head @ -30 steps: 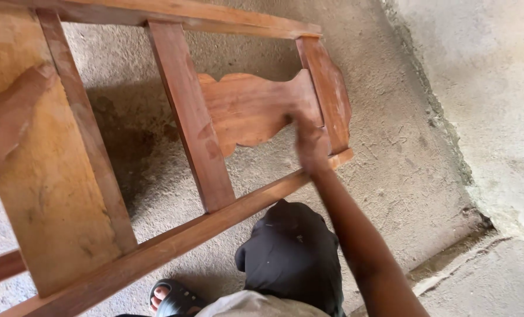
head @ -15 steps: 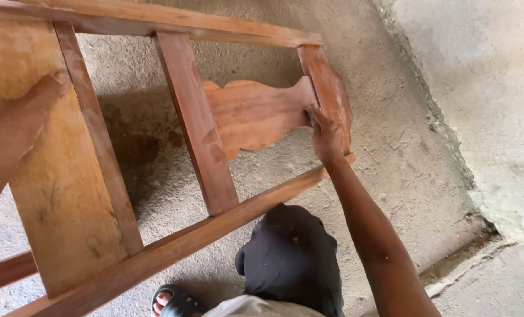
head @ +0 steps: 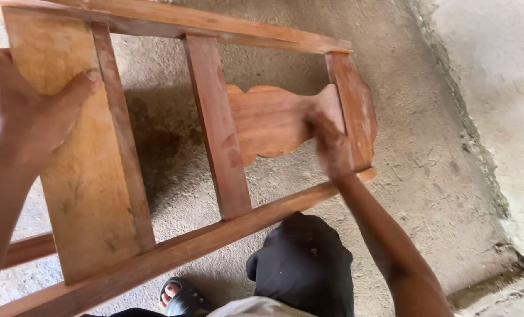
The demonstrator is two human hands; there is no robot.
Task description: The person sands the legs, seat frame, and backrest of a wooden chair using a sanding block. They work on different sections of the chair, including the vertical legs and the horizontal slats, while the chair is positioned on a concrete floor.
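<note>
Wooden frame (head: 174, 246), reddish-brown, tilted above concrete floor (head: 426, 176). Two long rails: top rail along upper edge, bottom rail running diag. from lower left to right end. Between rails, left to right: wide pale panel (head: 80, 176), narrow slat just beside it, centre slat (head: 218, 126), carved scalloped piece (head: 268, 120), end post (head: 356, 111) w/ rounded outer edge.

Left hand (head: 21, 111): laid flat on pale panel, upper left. Fingers spread, thumb out toward narrow slat. Palm pressed on panel face; open, not wrapped round anything.

Right hand (head: 329, 144): at junction of carved piece and end post, motion-blurred. Fingers curled against wood. Grip state: cannot tell whether closed on anything or only pressing; no tool or sheet discernible in blur. Forearm runs down to lower right corner of view.

Frame position: held in front of person, above knee; bottom rail crosses just over knee. Shadow of frame on floor under centre opening.

Below frame: knee in dark trousers (head: 303, 264), lower centre. Foot in black sandal (head: 180, 296) at bottom edge, toes showing.

Right side: rough pale wall (head: 497, 70), crumbled seam where wall meets floor.

Packages, labels, signs: not visible on frame, floor or wall.
</note>
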